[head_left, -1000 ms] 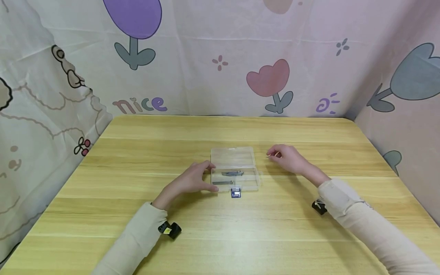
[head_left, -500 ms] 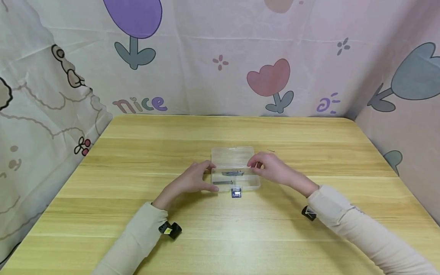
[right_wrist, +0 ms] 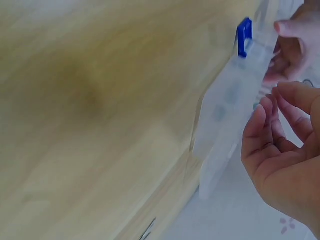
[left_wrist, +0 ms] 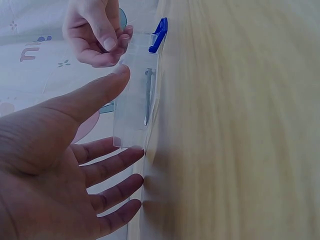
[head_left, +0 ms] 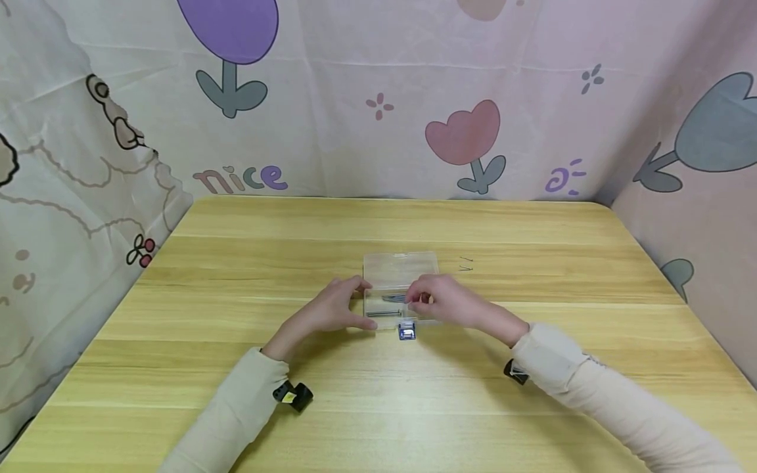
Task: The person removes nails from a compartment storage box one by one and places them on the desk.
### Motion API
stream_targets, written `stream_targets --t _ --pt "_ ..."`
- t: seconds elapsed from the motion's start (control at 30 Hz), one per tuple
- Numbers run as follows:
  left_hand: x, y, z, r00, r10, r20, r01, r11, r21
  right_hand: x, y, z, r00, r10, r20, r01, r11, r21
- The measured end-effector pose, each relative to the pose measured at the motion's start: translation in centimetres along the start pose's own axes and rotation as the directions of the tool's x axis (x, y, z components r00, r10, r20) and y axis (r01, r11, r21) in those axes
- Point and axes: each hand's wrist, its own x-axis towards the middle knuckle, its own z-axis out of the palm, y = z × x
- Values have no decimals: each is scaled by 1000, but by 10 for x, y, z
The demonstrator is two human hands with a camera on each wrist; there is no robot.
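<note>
A clear plastic box (head_left: 387,322) stands on the table with its lid (head_left: 399,270) folded back. Several grey nails (head_left: 393,298) lie in its far part, partly behind my right hand. A nail (head_left: 383,314) lies in the near left part and shows through the wall in the left wrist view. My left hand (head_left: 335,306) spans the box's left end, thumb by the near corner, fingers nearly straight. Over the box's right half, my right hand (head_left: 443,300) has thumb and fingers loosely bent near the nails. Nothing shows between its fingertips.
A blue latch (head_left: 407,330) hangs from the box's front edge. Thin small nails (head_left: 466,268) lie on the wooden table (head_left: 378,407) right of the lid. Patterned cloth (head_left: 331,131) stands behind and at both sides of the table.
My right hand has let go of a thin nail on the table at the right, then moved left and nearer to over the box. The left hand has stayed put.
</note>
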Motion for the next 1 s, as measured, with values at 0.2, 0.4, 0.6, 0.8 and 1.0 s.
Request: stream_targets --t 0.2,0.4,0.6,0.8,1.0 --pt "0 1 0 1000 1 7 -1 1000 1 7 -8 9 1000 -27 -4 27 999 -20" --pt "0 2 -1 1000 7 9 -7 1000 -3 12 -13 15 1000 3 -29 -5 998 -57" --pt "0 2 0 1000 0 8 0 1000 -8 19 -18 16 998 56 -4 -56 997 -46" --pt "1 1 0 1000 10 12 -10 1000 -5 25 -17 16 996 81 29 -80 997 -22" --pt "1 3 0 1000 -2 7 2 1000 -3 29 -13 12 997 35 69 -32 998 -45"
